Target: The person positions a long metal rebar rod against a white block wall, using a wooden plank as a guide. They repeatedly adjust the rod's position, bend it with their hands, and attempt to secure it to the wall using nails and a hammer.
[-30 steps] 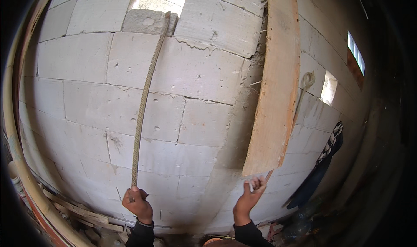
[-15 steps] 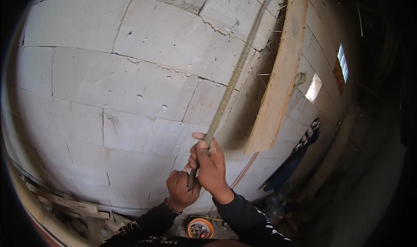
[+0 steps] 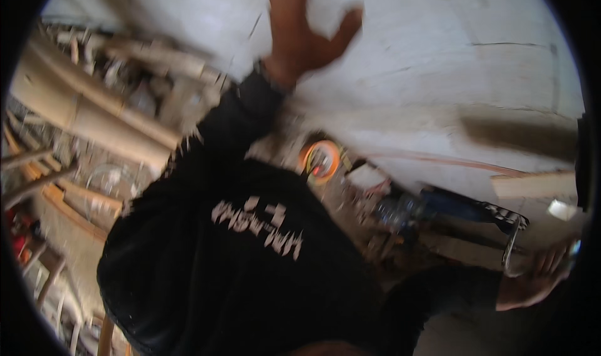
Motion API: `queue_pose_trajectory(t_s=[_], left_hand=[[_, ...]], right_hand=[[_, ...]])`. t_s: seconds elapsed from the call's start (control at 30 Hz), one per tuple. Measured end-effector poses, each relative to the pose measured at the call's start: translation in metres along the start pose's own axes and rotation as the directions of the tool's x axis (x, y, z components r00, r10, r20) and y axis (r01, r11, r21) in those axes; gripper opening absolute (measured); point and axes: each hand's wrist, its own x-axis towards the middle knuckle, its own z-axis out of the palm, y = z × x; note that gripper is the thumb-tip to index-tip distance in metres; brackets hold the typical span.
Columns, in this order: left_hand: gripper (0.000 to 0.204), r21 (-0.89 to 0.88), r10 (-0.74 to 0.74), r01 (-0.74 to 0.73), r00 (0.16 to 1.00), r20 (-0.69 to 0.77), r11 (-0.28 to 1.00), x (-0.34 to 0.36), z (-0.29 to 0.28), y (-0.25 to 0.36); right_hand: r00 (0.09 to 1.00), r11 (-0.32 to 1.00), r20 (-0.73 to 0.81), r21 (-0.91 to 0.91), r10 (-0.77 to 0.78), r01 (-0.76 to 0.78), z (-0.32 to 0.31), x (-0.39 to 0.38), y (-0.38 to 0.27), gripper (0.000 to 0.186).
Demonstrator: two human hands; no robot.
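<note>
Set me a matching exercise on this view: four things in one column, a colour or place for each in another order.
Column one:
1. Bucket
2. Left hand
3. Right hand
4. Sweater

Column two:
A. Black with pale print
B. At the picture's top edge
C. Orange
D. Near the picture's right edge

Pairs: 1-C; 2-B; 3-D; 4-A

The bucket (image 3: 308,163) is below the left hand (image 3: 302,50). Poles (image 3: 94,119) lie left of that hand.
</note>
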Motion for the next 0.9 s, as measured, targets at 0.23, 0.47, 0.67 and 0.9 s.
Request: queue_pose_trajectory(t_s=[0.23, 0.47, 0.67, 0.9], left_hand=[[0.02, 0.13, 0.023, 0.016, 0.958, -0.287, 0.991, 0.023, -0.095, -0.111], [0.032, 0.353, -0.065, 0.106, 0.99, -0.126, 0.929, 0.035, -0.091, -0.101], [0.031, 0.23, -0.078, 0.108, 0.988, -0.134, 0.967, 0.026, -0.104, -0.096], [0.052, 0.461, -0.176, 0.176, 0.983, -0.042, 0.87, 0.031, -0.112, -0.115]], right_hand=[[0.949, 0.913, 0.31, 0.368, 0.058, -0.176, 0.013, -0.076, 0.122, 0.042], [0.877, 0.89, 0.473, 0.361, 0.084, -0.28, 0.033, -0.181, 0.258, 0.037], [0.81, 0.982, 0.558, -0.055, 0.182, -0.182, -0.002, -0.257, 0.347, 0.038], [0.53, 0.841, 0.674, -0.516, 0.515, -0.161, -0.063, -0.367, 0.379, 0.049]])
